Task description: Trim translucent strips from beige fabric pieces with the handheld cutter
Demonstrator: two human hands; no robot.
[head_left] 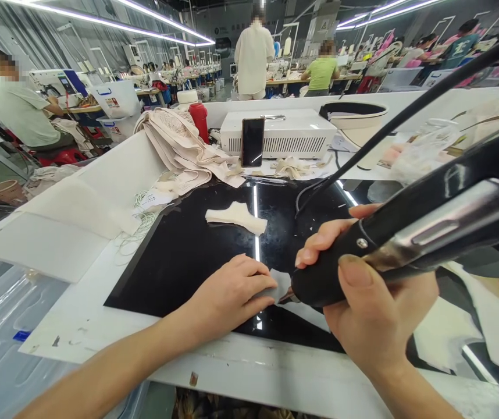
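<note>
My right hand [374, 308] is wrapped round a thick black corded hand tool [441, 209] with a long metal lever along its side. Its small copper-coloured tip [288, 297] touches a pale grey fabric piece [281, 282] on the glossy black board [175, 262]. At the left edge of that piece, my left hand [241, 291] has its fingers and thumb closed together on it, hiding part of it. Farther back on the board lies a cream fabric piece [237, 217]. More cut fabric pieces [445, 331] lie to the right, partly covered by my right hand and the tool.
A black cable [389, 125] arches across the right side. Behind the board stand a white vented box [284, 131], a phone [253, 142], a red bottle [199, 123] and a heap of beige fabric [180, 145]. Several people sit or stand beyond the white partition.
</note>
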